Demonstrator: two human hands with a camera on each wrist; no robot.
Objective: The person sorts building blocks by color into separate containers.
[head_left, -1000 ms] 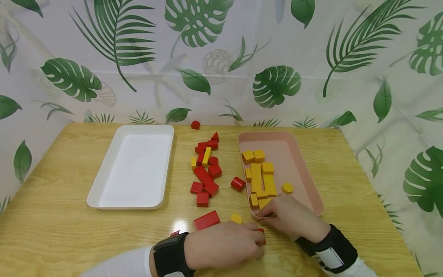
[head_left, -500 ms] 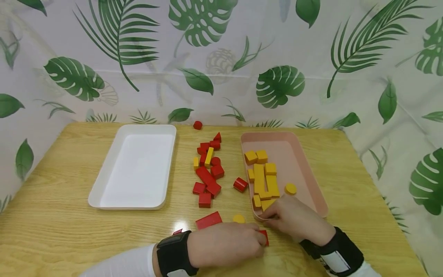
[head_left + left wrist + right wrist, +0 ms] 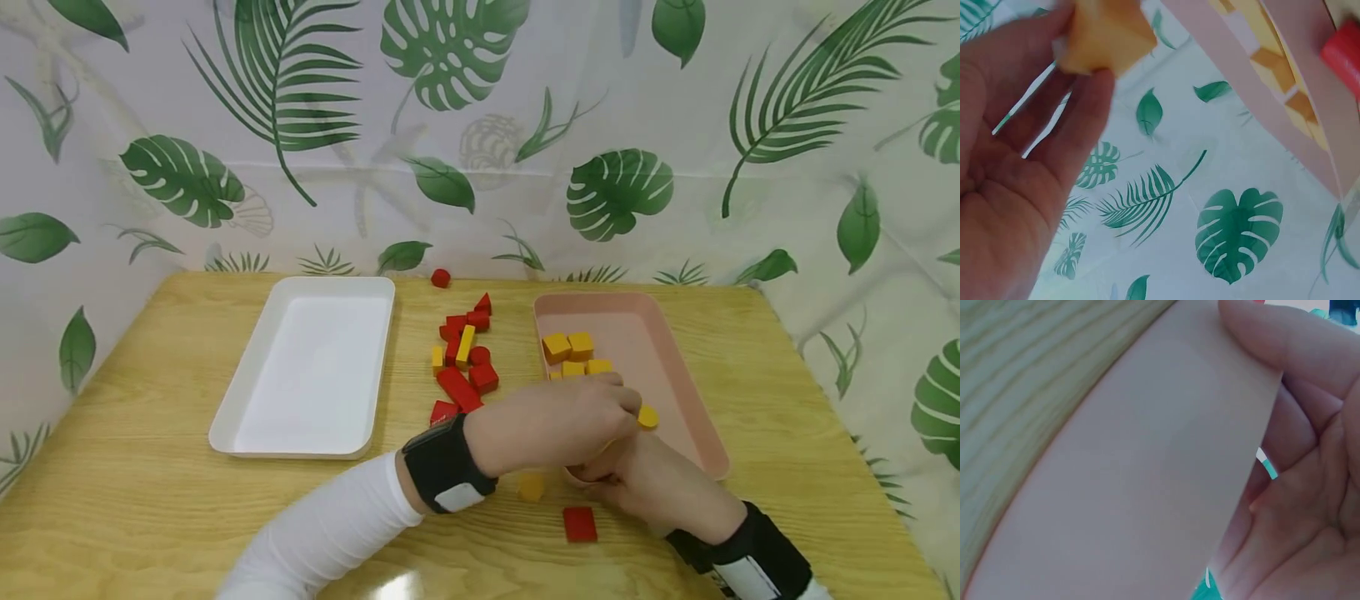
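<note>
In the head view my left hand (image 3: 558, 421) is over the near part of the pink tray (image 3: 671, 358). The left wrist view shows it pinching a yellow block (image 3: 1110, 37) between fingertips and thumb. My right hand (image 3: 656, 483) grips the tray's near wall; in the right wrist view the thumb lies on the outer side of that wall (image 3: 1147, 462) and fingers are behind it. Several yellow blocks (image 3: 567, 346) lie in the tray, some hidden by my left hand. A yellow disc (image 3: 648, 417) also lies there.
A white tray (image 3: 318, 367) stands on the left. Red blocks (image 3: 459, 387) lie in a cluster between the trays, with two yellow bars (image 3: 465, 347) among them. Near the front are a flat red block (image 3: 580, 525) and a yellow piece (image 3: 531, 487). A leaf-patterned cloth (image 3: 495, 208) hangs behind.
My left hand has moved from the tabletop, beside the red block, up and right over the pink tray. That red block now shows fully. My right hand stays at the tray's wall.
</note>
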